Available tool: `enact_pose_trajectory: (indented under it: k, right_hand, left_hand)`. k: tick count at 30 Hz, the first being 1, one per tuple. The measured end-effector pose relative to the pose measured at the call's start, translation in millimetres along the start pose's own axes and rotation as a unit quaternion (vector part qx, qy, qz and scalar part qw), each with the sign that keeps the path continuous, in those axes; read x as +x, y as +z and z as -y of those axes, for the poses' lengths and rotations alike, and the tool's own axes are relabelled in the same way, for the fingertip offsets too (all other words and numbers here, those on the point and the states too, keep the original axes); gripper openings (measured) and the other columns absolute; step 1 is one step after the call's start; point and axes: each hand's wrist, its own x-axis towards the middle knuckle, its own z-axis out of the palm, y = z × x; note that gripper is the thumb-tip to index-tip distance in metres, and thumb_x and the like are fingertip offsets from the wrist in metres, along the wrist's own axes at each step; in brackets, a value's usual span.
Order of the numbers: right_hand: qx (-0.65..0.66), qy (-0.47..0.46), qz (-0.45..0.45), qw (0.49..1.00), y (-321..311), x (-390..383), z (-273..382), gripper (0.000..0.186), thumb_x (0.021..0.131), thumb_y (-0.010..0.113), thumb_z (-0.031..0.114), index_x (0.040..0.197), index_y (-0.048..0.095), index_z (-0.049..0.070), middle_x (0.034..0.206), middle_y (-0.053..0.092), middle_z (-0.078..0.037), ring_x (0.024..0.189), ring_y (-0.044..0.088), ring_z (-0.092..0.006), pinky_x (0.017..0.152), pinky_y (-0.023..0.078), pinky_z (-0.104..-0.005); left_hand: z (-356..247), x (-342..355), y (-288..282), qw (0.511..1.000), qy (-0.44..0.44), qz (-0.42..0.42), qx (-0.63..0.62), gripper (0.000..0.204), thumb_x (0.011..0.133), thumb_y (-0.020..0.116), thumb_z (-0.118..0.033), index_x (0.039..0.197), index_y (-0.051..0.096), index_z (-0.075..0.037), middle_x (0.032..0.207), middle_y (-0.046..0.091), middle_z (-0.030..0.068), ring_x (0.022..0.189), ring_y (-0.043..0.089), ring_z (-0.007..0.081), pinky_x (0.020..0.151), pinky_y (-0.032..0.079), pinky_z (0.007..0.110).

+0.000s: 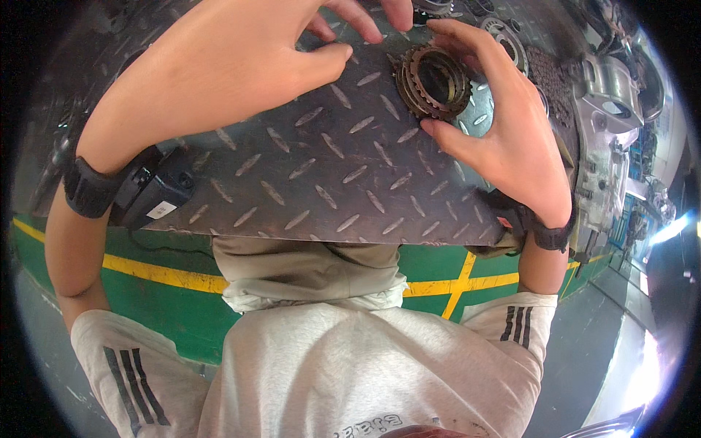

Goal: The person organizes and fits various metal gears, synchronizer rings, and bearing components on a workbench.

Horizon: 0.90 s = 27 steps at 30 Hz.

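My right hand (491,98) grips a brown toothed metal ring (458,98), thumb at its lower edge and fingers round its far right side. It looks like two or more gear rings stacked together, tilted so that the round opening faces right. My left hand (277,55) reaches over the plate from the left, thumb and fingers bent but apart, with nothing seen between them. The upper picture edge cuts off part of that hand. Under both hands lies a dark diamond-tread metal plate (321,164).
Several bearings and ring-shaped parts, among them a silver bearing (505,40), lie beyond my right hand. A dark chain (549,84) and a silver cast-metal housing (610,91) stand at the right. Straps with small black devices (157,186) sit on my wrists.
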Motion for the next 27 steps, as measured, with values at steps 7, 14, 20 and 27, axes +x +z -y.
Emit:
enact_pose_trajectory:
  k: [7, 14, 20, 27]
  right_hand:
    - [-0.021, -0.006, -0.012, 1.000, 1, 1, 2, 0.083, 0.074, 0.089, 0.009, 0.151, 0.058, 0.005, 0.134, 0.072, -0.019, 0.127, 0.070, -0.0362, 0.113, 0.053, -0.0436]
    - [-0.018, 0.006, -0.031, 0.999, 2, 3, 6, 0.081, 0.073, 0.088, 0.009, 0.149, 0.061, 0.007, 0.128, 0.075, -0.017, 0.120, 0.074, -0.0333, 0.108, 0.056, -0.0414]
    - [-0.020, -0.012, -0.024, 0.999, 4, 1, 2, 0.081, 0.074, 0.089, 0.011, 0.150, 0.061, 0.006, 0.134, 0.073, -0.017, 0.125, 0.073, -0.0342, 0.110, 0.055, -0.0425]
    - [-0.023, -0.006, -0.010, 1.000, -3, 1, 4, 0.074, 0.074, 0.090, 0.012, 0.143, 0.064, 0.004, 0.142, 0.070, -0.018, 0.128, 0.070, -0.0354, 0.113, 0.053, -0.0436]
  left_hand:
    - [-6, 3, 0, 0.999, -0.034, 0.011, 0.038, 0.046, 0.093, 0.066, -0.001, 0.138, 0.058, 0.001, 0.127, 0.072, 0.0184, 0.120, 0.074, 0.0292, 0.096, 0.063, 0.041]
    - [-31, 7, 4, 0.993, -0.102, 0.001, 0.054, 0.047, 0.095, 0.067, -0.002, 0.141, 0.055, 0.001, 0.129, 0.071, 0.0192, 0.119, 0.075, 0.0296, 0.096, 0.063, 0.041]
    - [-29, 7, 2, 0.993, -0.102, 0.019, 0.055, 0.048, 0.097, 0.068, -0.004, 0.143, 0.054, 0.001, 0.131, 0.071, 0.0196, 0.119, 0.075, 0.0292, 0.096, 0.063, 0.041]
    - [-24, 5, 1, 0.992, -0.107, 0.023, 0.059, 0.048, 0.098, 0.068, -0.005, 0.143, 0.054, 0.001, 0.130, 0.071, 0.0195, 0.119, 0.075, 0.0290, 0.096, 0.062, 0.041]
